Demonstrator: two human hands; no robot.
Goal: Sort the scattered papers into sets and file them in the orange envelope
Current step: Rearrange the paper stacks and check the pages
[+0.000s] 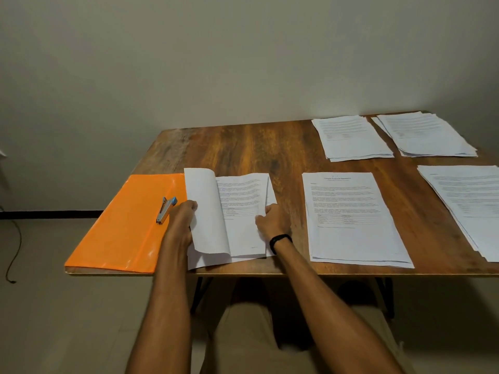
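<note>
Orange envelope (127,228) flat, stapler (166,210) lying on it; left hand (183,215) gripping turned-back pages (205,209), right hand (275,221) pinching next sheet (243,203)

Makeshift office: wooden table (243,147), printed papers (353,220) (several stacks), stapler (166,210), bare wall (243,63).

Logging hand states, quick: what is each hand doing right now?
Left hand: holds the flipped-over pages of the paper set.
Right hand: pinches that set's right edge.
</note>
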